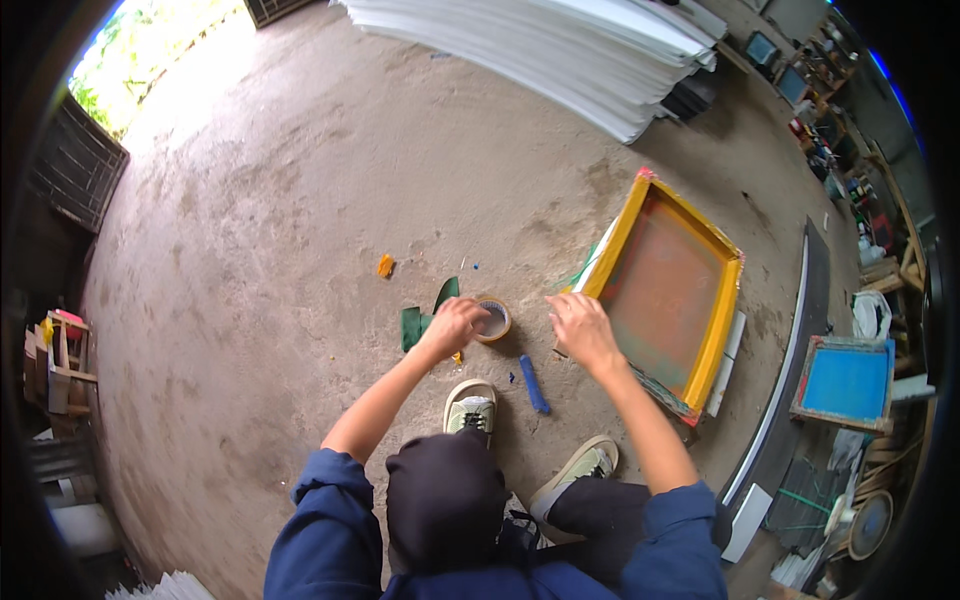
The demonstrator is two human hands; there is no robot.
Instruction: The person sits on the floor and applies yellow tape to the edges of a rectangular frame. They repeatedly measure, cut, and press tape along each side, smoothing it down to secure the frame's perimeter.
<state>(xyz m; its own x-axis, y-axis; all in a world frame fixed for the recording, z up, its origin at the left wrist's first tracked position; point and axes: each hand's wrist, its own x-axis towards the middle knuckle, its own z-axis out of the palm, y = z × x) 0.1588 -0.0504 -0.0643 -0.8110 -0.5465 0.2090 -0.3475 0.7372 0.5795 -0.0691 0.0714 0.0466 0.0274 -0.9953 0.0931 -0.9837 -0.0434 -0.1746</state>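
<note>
A roll of tape (505,330) with a tan outer edge is in front of me. My left hand (456,324) is at its left rim, fingers curled over the edge and closed on it. Dark green pieces (412,328) lie partly behind that hand. Across from it, my right hand (584,328) is raised with its fingertips pinched together. It is beside the near left corner of a yellow-edged screen-printing frame (722,340); whatever the pinch holds is too small to make out. Between my hands and nearer my shoes lies a blue strip-like piece (534,385).
An orange lump (386,266) lies on the concrete floor (250,300). White sheets (540,50) are stacked at the far side. To the right are a long dark strip (790,370), a blue screen frame (848,380) and cluttered shelves. My shoes (470,408) are close to the tape.
</note>
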